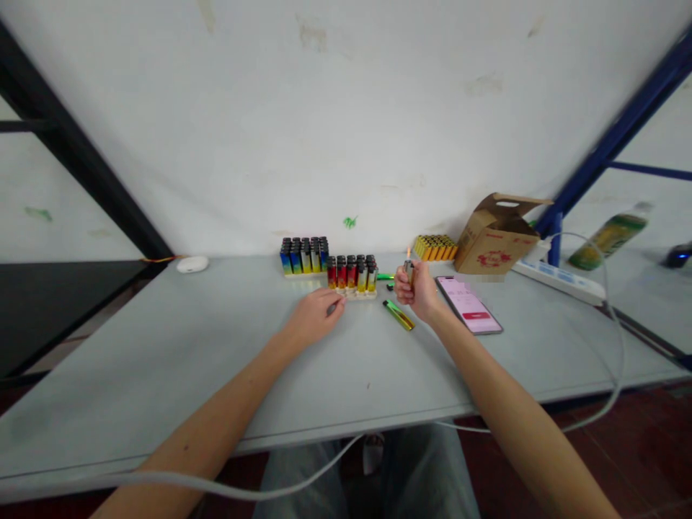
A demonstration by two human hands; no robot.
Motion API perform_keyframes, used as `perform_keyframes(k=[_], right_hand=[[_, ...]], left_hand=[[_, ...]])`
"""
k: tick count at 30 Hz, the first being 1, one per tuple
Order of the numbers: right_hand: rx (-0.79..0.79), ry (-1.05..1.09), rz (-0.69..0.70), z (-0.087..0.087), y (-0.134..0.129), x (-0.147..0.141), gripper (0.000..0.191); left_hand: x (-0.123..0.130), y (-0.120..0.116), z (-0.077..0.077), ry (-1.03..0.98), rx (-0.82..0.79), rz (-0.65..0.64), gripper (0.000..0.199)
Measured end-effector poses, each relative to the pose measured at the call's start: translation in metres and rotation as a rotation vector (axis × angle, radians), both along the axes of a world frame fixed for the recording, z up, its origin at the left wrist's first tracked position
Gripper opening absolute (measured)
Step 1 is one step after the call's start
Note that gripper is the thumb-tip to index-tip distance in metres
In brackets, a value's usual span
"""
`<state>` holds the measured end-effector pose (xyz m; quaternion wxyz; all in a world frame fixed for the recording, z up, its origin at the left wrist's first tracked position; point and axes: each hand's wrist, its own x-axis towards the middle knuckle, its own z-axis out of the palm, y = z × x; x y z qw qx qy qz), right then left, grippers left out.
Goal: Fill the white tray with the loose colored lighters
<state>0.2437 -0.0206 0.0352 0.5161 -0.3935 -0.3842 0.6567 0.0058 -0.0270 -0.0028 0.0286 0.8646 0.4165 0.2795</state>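
My right hand (414,288) is closed round a lighter (409,268), held upright above the table with a small flame at its top. Fingers curled, my left hand (315,317) rests on the table at the front of a white tray (354,295); a small dark end shows at its fingers, too little to name. Standing in that tray are red and yellow lighters (342,275) with black tops. Just below my right hand lies a green-yellow lighter (398,316). Another green lighter (386,277) is partly hidden behind the right hand.
Blue-yellow lighters (304,257) stand at the back, left of the tray. Further right are a block of yellow-orange lighters (435,248), an open cardboard box (494,241), a phone (469,305) and a power strip (559,281). A white case (192,264) lies far left; a white cable (621,346) hangs at right.
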Motion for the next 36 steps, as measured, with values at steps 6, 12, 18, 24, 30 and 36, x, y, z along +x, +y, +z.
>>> perform_keyframes(k=[6,12,18,24,30,36], right_hand=[[-0.019,-0.049,0.017,-0.0027,0.0000,-0.0047,0.033],[-0.016,-0.054,0.058,-0.0035,0.0001,-0.0032,0.034],[-0.009,-0.056,0.061,-0.0057,0.0008,-0.0048,0.035],[0.036,-0.034,0.115,-0.0084,0.0014,-0.0045,0.042],[0.079,-0.039,0.090,-0.0099,0.0013,-0.0073,0.054],[0.119,0.000,0.082,-0.0052,-0.0019,-0.0090,0.035]], left_hand=[[-0.0012,0.0009,-0.0020,0.006,0.000,0.006,0.031],[-0.0010,0.0009,-0.0026,0.009,0.003,-0.010,0.032],[-0.0011,0.0021,-0.0035,0.026,0.005,-0.003,0.031],[-0.0021,0.0035,-0.0056,0.018,0.001,-0.003,0.029],[-0.0017,0.0016,-0.0024,0.029,-0.010,-0.010,0.034],[-0.0010,-0.0009,0.0014,0.047,-0.016,-0.010,0.042]])
